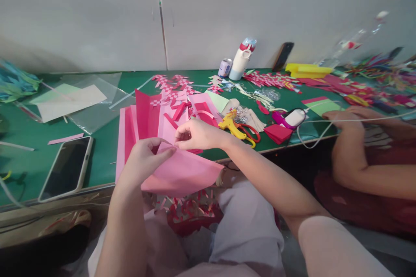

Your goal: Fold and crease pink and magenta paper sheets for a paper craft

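A light pink paper sheet (185, 173) hangs over the table's front edge, bent along its length. Its upper left part is pinched between the thumb and fingers of my left hand (144, 158). Close beside it, my right hand (195, 134) has its fingers curled together at the sheet's top edge; the fingertips meet the paper. Behind both hands lie folded pink and dark red sheets (146, 117) and loose red strips. Yellow scissors (232, 124) and orange-handled scissors (251, 132) rest just right of my right hand.
On the green table (107, 151) are a phone (66, 166), plastic film, woven red-and-pink pieces (172, 84), a can (225, 67) and a bottle (240, 62). A white cable (357, 120) crosses the right side, near another person's hands (349, 117). Paper scraps (188, 207) lie below the edge.
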{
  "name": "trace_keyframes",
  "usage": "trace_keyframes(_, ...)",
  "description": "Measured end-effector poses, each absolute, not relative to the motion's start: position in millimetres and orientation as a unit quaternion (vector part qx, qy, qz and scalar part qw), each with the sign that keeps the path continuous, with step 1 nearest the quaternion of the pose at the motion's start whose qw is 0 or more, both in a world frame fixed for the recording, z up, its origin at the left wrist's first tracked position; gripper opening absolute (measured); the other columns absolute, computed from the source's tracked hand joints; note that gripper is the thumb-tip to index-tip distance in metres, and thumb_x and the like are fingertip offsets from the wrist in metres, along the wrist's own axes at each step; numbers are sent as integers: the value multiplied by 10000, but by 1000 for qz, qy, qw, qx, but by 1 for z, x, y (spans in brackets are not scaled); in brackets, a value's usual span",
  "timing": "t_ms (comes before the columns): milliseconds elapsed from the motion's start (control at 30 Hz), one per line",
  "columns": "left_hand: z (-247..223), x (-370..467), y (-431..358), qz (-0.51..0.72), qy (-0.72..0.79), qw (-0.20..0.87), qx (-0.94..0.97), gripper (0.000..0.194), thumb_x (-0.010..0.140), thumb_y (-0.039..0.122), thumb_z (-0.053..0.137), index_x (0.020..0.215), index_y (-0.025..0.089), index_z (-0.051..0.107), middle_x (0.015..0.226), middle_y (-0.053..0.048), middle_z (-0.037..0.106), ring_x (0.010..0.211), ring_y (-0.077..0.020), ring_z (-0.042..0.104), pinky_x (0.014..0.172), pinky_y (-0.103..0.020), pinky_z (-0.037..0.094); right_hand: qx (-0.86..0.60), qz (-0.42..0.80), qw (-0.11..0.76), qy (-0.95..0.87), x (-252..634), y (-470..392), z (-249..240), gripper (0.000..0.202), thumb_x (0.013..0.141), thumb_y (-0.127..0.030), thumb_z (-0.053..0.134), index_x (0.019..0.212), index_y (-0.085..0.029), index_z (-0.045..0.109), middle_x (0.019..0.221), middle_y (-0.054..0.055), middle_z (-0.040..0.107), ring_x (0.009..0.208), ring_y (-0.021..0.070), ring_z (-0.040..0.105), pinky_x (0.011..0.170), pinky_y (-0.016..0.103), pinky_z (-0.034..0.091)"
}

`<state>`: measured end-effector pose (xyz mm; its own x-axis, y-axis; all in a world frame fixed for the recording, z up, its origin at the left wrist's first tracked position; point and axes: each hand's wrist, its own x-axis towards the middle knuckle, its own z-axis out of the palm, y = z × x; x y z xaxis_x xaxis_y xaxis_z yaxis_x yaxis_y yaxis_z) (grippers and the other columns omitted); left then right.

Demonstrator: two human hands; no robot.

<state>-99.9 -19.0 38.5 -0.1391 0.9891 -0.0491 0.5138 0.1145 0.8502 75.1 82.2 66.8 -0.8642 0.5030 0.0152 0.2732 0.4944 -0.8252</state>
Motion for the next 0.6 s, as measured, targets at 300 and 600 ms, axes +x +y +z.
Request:
trace_keyframes(300, 43, -94, -20, 351, 665, 331, 570, 222, 689, 409, 656, 655, 189, 667, 525, 42, 315, 518, -108, 269, 482, -254, 163, -234, 429, 130, -863, 72, 78, 67, 20, 659, -145, 595, 655, -152, 613, 634, -28, 584, 626, 90, 513, 627, 228, 382)
trace_keyframes(600, 45, -89, -21, 371, 652, 344, 564, 173, 686, 351, 644, 627, 189, 637, 549, 41, 301, 542, -106, 277, 499, -252, 186, -262, 476, 170, -823, 70, 73, 56, 38, 648, -186, 580, 638, -150, 587, 599, -36, 521, 612, 86, 470, 605, 222, 365)
